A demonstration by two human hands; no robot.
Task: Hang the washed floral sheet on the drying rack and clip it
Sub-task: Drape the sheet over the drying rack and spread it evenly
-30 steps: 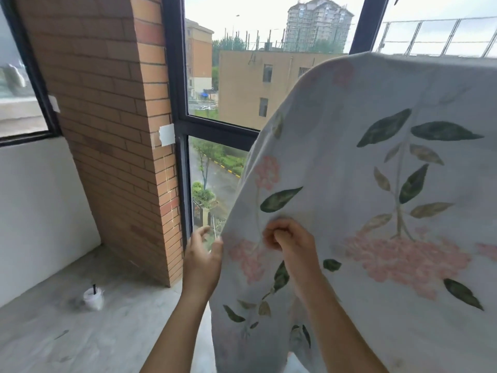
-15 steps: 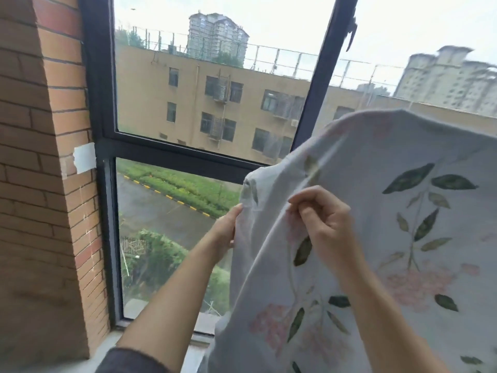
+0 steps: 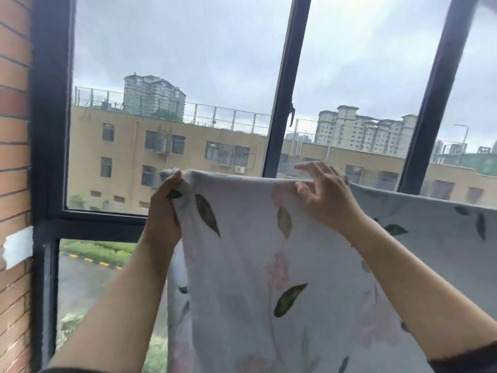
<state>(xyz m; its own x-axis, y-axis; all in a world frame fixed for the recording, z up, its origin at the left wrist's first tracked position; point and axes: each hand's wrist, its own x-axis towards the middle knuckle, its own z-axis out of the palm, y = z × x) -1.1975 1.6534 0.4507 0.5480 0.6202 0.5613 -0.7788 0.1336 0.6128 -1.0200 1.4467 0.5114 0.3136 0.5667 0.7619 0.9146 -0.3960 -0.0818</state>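
Brick wall (image 3: 13,157) with a white tape patch (image 3: 17,250) far left, then the dark window frame (image 3: 51,130), and in front of the glass the left hand (image 3: 164,208) has its grip clamped on the top left corner of the floral sheet (image 3: 255,265). Sheet hangs from a straight top fold, whatever carries it is hidden by the cloth. The right hand (image 3: 328,195) sits on that fold, thumb in front, fingers loosely spread, can't tell if that grip pinches.

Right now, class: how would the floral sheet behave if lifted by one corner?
Probably floppy: the floral sheet hangs in soft folds and bunches where the left hand grips it. Likely thin and light: it folds tightly at the top by the right hand.
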